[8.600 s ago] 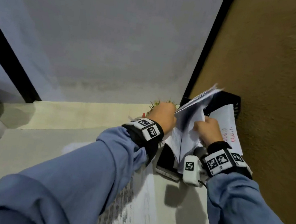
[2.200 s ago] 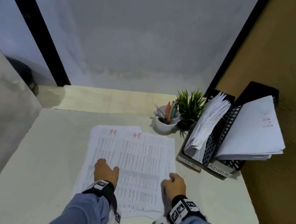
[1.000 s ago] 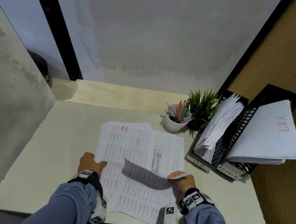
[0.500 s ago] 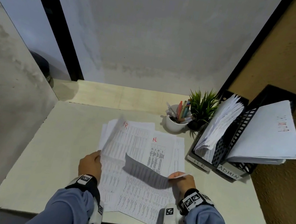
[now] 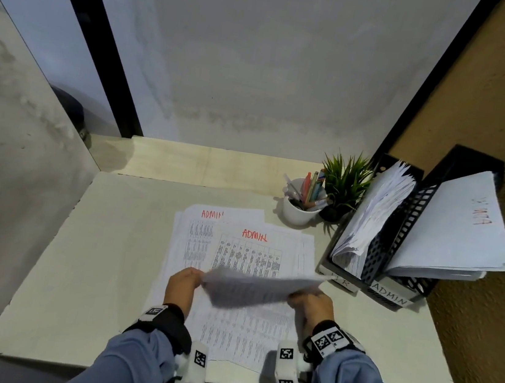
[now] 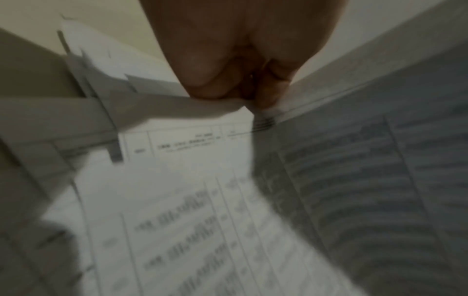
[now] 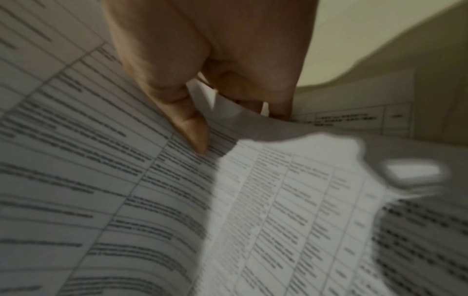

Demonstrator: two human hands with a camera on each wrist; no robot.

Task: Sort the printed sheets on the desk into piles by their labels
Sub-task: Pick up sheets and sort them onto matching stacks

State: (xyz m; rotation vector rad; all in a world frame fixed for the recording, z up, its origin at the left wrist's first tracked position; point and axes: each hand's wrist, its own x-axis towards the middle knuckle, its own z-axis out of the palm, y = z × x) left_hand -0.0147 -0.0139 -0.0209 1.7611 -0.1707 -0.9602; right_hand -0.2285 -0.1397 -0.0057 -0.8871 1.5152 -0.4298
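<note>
Your left hand (image 5: 181, 286) and right hand (image 5: 313, 304) each pinch an end of a lifted sheet (image 5: 259, 288), held just above the stack of sheets (image 5: 238, 253) marked ADMIN on the surface (image 5: 102, 252).

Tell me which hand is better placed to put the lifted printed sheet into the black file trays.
The right hand. It grips the lifted printed sheet at the end nearest the black file trays; the left hand holds the far end.

White sheets (image 5: 238, 253) carry black printed tables and red "ADMIN" lettering; the trays (image 5: 396, 258) are black, the cup (image 5: 298, 213) white, the plant (image 5: 346, 178) green.
</note>
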